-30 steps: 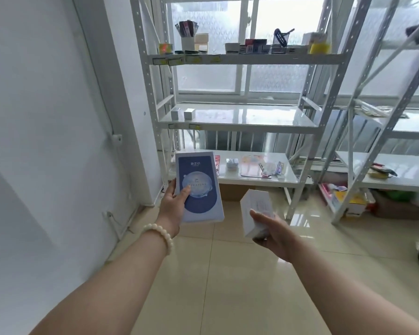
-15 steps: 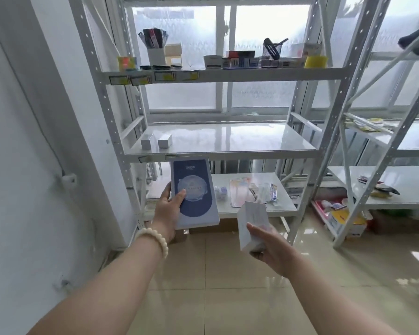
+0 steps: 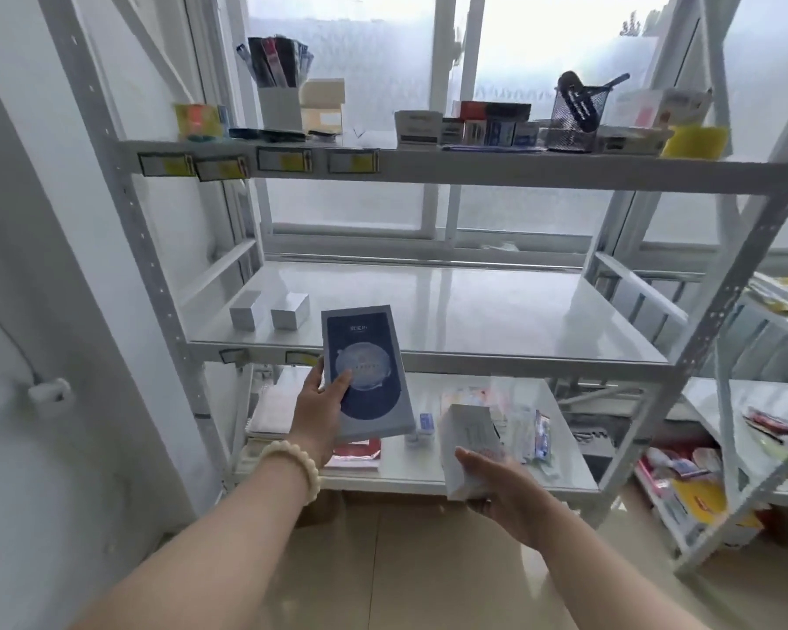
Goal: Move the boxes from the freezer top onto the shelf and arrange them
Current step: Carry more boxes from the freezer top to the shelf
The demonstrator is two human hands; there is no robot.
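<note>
My left hand (image 3: 317,413) grips a flat dark blue box (image 3: 368,375) with a pale round picture on its face, held upright just in front of the middle shelf's (image 3: 474,311) front edge. My right hand (image 3: 497,486) holds a small white box (image 3: 467,450) lower down, level with the bottom shelf. Two small white boxes (image 3: 269,310) stand side by side at the left end of the white middle shelf. The freezer is out of view.
The top shelf (image 3: 428,163) carries a pen cup, small cartons, a black mesh holder and a yellow box. The bottom shelf (image 3: 410,470) holds packets and papers. A second white rack (image 3: 769,311) stands to the right. A white wall is on the left.
The view has closed in on the shelf unit, which now fills the frame. Both hands have kept their boxes and come up near the middle shelf's front edge.
</note>
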